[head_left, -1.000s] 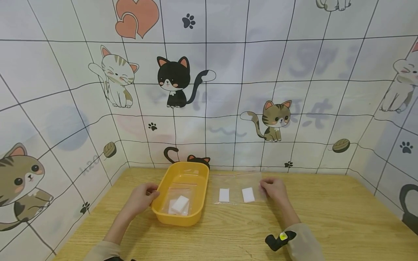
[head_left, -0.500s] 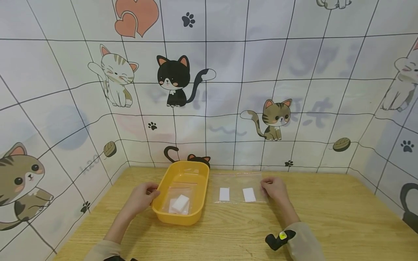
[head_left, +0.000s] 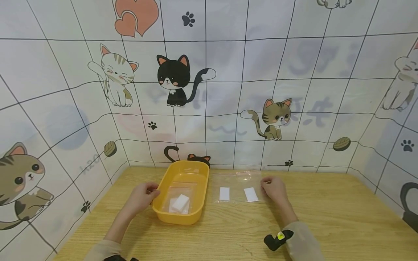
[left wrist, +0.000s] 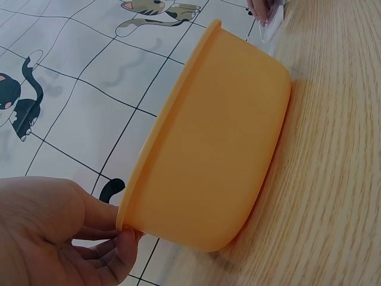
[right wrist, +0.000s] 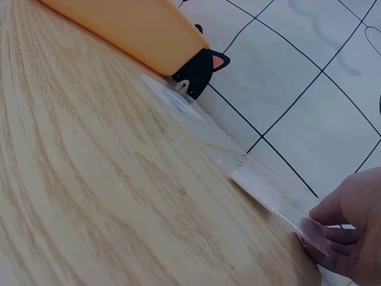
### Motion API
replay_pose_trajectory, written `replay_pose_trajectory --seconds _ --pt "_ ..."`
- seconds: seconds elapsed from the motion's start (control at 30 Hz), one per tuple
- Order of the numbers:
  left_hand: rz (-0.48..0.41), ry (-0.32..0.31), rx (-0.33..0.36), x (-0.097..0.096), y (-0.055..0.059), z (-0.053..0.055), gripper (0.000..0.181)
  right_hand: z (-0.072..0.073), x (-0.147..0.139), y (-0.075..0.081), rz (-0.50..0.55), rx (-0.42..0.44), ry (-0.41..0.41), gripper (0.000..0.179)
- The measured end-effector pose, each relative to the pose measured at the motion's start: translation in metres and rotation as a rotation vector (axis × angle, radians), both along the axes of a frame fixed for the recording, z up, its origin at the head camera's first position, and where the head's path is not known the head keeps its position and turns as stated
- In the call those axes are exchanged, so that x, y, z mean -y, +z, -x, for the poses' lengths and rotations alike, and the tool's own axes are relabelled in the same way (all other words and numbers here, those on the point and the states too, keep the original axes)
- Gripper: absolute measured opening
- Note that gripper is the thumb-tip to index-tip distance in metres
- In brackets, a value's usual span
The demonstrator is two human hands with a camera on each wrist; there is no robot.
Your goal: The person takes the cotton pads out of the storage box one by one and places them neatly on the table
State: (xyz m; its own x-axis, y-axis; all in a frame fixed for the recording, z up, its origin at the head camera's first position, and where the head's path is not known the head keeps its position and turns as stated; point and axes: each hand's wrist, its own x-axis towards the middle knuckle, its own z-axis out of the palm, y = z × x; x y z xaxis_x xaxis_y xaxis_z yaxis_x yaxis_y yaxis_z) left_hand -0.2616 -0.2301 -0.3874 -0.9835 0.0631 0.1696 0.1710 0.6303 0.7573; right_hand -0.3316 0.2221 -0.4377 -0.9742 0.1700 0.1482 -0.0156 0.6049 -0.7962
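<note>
My left hand pinches the left rim of a yellow plastic basin, thumb outside the wall in the left wrist view. Inside the basin lies a clear zip bag with white pieces in it. To the right, my right hand pinches the right edge of a second clear zip bag, which holds a flat white rectangle. In the right wrist view that bag's held edge rises off the table. Another clear bag with a white rectangle lies flat between it and the basin.
The wood-grain table runs up to a wall cloth printed with cats and a grid, which also covers both sides. The basin stands close to the back cloth. A black strap piece sits at the right cuff.
The white rectangle in the right-hand bag has shifted slightly to the right and tilted more, as the bag's edge is drawn. The left hand and basin have stayed in place.
</note>
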Motion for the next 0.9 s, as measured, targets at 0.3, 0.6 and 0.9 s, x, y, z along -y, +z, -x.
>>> replay_pose_trajectory --seconds 0.3,0.6,0.9 --pt "-0.002 0.001 0.004 0.0003 -0.0002 -0.0002 0.024 -0.0023 0.0004 0.0019 -0.098 -0.009 -0.036 0.026" --pt "0.013 -0.004 0.01 0.0013 -0.0003 0.0015 0.025 -0.0015 -0.0021 0.0006 -0.076 0.003 -0.056 0.026" --pt "0.008 -0.009 0.006 0.001 -0.0006 0.0009 0.025 -0.0019 0.001 0.0003 -0.115 -0.038 -0.028 0.022"
